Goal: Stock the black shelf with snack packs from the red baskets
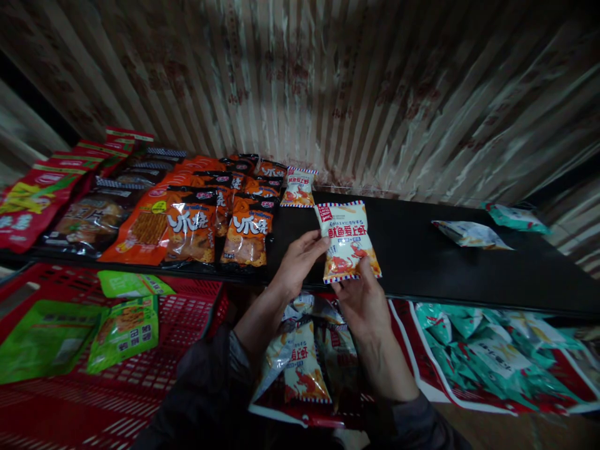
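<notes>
Where the squid-and-shrimp snack packet [347, 234] sits: as you hold it print side towards you, it is at the black shelf's [407, 250] front edge.
Left hand [300, 265]: nearly closed, thumb and forefinger pinching the packet's left edge.
Right hand [363, 303]: curled round its lower right corner, thumb across the front.
Hidden: some fingertips, behind it.
Matching packets [304, 369]: below the shelf, partly covered, dim.
Red basket [187, 331]: below the shelf's left end, cut off.
</notes>
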Available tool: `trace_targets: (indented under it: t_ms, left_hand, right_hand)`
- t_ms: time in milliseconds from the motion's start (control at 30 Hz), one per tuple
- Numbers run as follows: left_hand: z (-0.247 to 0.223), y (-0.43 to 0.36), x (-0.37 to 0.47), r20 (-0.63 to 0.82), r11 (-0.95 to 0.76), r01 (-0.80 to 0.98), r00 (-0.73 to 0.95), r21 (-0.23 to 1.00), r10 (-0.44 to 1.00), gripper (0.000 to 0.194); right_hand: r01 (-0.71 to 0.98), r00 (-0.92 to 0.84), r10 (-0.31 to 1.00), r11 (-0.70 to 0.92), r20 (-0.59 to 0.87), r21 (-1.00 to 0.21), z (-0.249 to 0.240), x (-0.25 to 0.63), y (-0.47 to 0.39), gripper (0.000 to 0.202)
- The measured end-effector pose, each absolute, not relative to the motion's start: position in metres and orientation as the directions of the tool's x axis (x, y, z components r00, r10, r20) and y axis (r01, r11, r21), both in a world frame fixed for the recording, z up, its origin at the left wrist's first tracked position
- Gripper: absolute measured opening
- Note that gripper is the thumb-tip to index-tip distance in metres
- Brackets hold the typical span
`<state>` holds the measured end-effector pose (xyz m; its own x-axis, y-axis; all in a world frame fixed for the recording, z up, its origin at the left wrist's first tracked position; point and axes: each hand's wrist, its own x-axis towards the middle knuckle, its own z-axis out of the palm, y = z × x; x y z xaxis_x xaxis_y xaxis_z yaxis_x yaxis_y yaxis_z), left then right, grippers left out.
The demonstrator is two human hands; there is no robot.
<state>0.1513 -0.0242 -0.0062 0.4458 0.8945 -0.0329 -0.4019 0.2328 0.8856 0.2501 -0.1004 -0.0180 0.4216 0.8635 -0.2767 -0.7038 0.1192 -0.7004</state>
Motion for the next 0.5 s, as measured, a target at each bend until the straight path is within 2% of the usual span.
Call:
trace_targets:
  t_ms: [167, 367, 500]
  left_hand:
    - [-0.0058, -0.0226, 0.1483, -0.016, 0.224, -0.414, 0.449, 0.882, 0.893, 0.046]
    - [-0.0049, -0.0238, 0.147, 0.003, 0.279, -0.451, 0.531, 0.848, 0.848, 0.061]
    - [-0.0088, -0.0223, 0.1486, -0.015, 0.284, -0.456, 0.508, 0.843, 0.861, 0.063]
  right_hand:
    - [-0.683, 0.436, 0.839, 0.072, -0.327, -0.727, -0.0209, 0.2499, -0.101, 0.035]
    - [-0.693, 0.453, 0.82, 0.075, -0.352, -0.717, -0.0214, 0.2488, -0.0986, 0.034]
    - [-0.684, 0.476, 0.807, 0.089, -0.35, -0.724, -0.0219, 0.2501, -0.0985, 0.034]
